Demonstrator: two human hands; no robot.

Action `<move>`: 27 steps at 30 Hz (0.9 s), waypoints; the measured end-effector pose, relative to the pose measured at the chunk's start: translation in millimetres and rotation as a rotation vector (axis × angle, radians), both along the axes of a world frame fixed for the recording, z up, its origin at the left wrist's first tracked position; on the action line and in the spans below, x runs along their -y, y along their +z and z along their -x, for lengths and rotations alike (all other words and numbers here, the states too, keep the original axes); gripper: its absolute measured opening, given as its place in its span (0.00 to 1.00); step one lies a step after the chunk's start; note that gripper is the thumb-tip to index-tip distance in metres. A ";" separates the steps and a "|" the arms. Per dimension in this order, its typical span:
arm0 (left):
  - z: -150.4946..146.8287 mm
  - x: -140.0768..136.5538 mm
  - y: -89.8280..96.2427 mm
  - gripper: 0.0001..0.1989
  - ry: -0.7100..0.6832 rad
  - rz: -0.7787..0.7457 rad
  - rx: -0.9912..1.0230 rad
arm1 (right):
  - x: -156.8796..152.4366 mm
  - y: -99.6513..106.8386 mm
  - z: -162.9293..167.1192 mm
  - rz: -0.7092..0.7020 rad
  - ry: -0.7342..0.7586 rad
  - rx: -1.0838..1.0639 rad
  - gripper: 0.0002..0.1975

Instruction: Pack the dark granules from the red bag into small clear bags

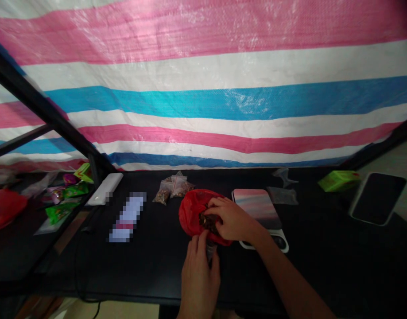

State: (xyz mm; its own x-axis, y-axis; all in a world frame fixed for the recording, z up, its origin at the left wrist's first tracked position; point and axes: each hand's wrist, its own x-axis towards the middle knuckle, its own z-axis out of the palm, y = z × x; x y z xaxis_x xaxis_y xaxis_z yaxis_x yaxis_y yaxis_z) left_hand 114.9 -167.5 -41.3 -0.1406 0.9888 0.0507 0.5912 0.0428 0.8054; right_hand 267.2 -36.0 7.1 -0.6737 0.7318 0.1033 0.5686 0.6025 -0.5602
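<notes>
A red plastic bag [189,212] lies spread on the black table, with dark brown dried bits [206,218] inside it. My right hand [231,219] reaches in from the right, its fingers curled down and closed on some of the bits. Below, at the bag's near edge, my left hand [199,270] pinches a small clear plastic bag [210,250] between thumb and fingers. How full that bag is cannot be made out. Right beside the red bag sits a kitchen scale [256,206] with a shiny flat plate, partly behind my right wrist.
Several small filled zip bags [175,186] lie behind the red bag. Flat clear bags [283,195] rest beyond the scale. A green box [339,180] and an upright phone [378,198] stand right. A white power strip [106,188] and green wrapped packets [75,190] are left.
</notes>
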 end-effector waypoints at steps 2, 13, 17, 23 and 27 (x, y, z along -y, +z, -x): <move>-1.2 -3.8 6.3 0.21 -0.005 0.010 0.084 | 0.8 2.5 -0.2 0.053 0.012 -0.003 0.27; 4.3 -0.4 12.4 0.18 0.189 -0.018 0.382 | 1.0 16.8 -8.1 0.135 -0.063 -0.023 0.25; 3.9 -2.0 16.1 0.17 0.205 0.016 0.463 | 4.0 17.0 -9.6 0.147 -0.053 0.004 0.20; 3.1 0.1 15.1 0.18 0.197 0.045 0.585 | 5.0 12.4 -10.1 0.191 -0.049 0.044 0.17; 7.2 2.1 3.2 0.18 0.254 0.015 0.621 | 2.6 11.0 -8.4 0.174 -0.078 0.061 0.14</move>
State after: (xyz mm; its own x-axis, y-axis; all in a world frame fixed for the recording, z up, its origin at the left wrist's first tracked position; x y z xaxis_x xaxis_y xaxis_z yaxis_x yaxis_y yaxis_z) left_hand 107.7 -169.6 -38.1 -0.3676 0.9212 -0.1279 -0.0118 0.1328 0.9911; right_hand 275.6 -38.5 18.0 -0.6156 0.7850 -0.0689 0.6456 0.4523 -0.6153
